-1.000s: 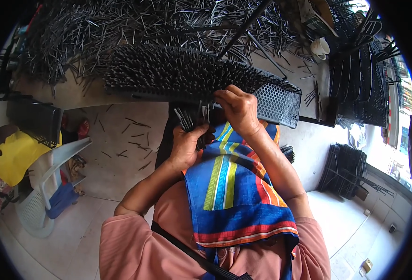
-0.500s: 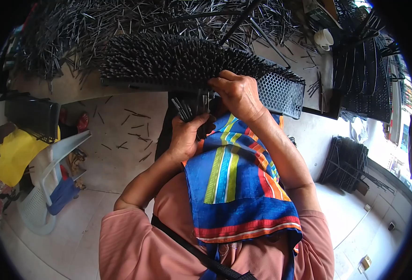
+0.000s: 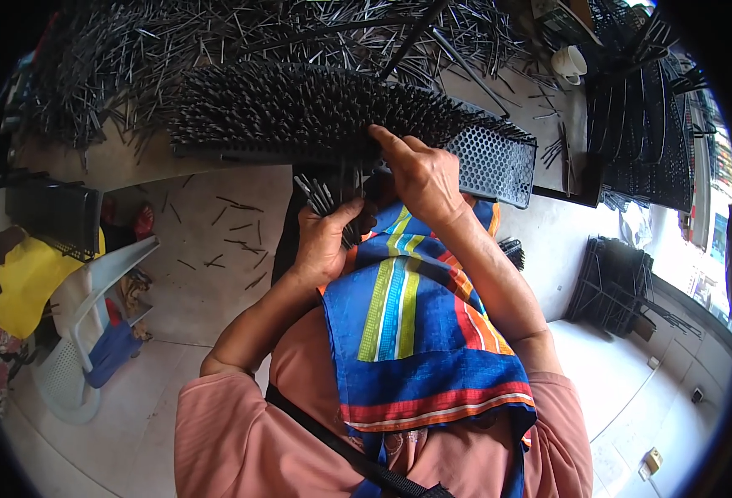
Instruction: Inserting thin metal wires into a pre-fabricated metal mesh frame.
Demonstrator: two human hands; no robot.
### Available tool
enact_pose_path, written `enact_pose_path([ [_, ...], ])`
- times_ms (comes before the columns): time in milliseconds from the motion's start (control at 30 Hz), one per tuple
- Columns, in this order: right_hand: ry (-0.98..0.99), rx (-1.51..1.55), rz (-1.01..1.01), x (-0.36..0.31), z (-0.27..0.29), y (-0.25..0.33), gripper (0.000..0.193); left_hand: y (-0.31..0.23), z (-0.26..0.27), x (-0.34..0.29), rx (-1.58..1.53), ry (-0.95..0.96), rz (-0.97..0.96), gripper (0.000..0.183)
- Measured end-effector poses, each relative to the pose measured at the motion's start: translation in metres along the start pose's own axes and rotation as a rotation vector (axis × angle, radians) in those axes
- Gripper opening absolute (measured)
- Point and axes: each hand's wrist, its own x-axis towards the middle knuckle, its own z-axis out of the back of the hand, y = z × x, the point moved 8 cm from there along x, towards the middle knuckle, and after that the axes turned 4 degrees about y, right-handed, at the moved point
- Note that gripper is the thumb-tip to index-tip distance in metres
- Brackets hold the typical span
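Observation:
My left hand [image 3: 323,241] is closed around a bundle of thin dark sticks [image 3: 317,194] whose ends fan out above the thumb. Just above it is a long black perforated tray [image 3: 492,162], packed with upright dark sticks [image 3: 283,104] except toward its right end, where bare round holes show. My right hand [image 3: 424,176] is at the tray's near edge, with its index finger stretched onto the standing sticks. Its thumb is hidden, and I see nothing held in it. A colourful striped cloth [image 3: 407,307] covers my lap and front.
A big heap of loose dark sticks [image 3: 134,75] covers the table behind the tray. A white mug [image 3: 568,65] stands at the back right beside black perforated racks [image 3: 636,133]. At left are a pale plastic chair [image 3: 71,365] and a yellow cloth [image 3: 17,278]. Scattered sticks [image 3: 246,226] litter the floor.
My right hand's index finger has straightened and reached up over the standing sticks; before, the fingers were bent together at the tray edge. My left hand still grips the bundle, shifted slightly left.

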Motion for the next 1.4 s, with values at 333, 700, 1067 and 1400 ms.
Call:
enact_pose_path([
  [333, 0.226, 1.156, -0.500, -0.029, -0.038, -0.026, 0.011, 0.005, -0.029, -0.005, 0.100, 0.087, 0.001, 0.016],
  [700, -0.497, 0.848, -0.100, -0.025, 0.018, -0.045, 0.010, 0.023, -0.001, -0.003, 0.264, 0.085, 0.117, 0.020],
  [1067, -0.458, 0.779, -0.084, -0.023, 0.020, -0.045, 0.016, 0.024, -0.007, -0.005, 0.616, 0.230, 0.073, 0.020],
  [1400, -0.361, 0.673, -0.077, -0.014, 0.022, -0.035, 0.014, 0.036, 0.008, 0.002, 0.310, 0.102, 0.166, 0.020],
])
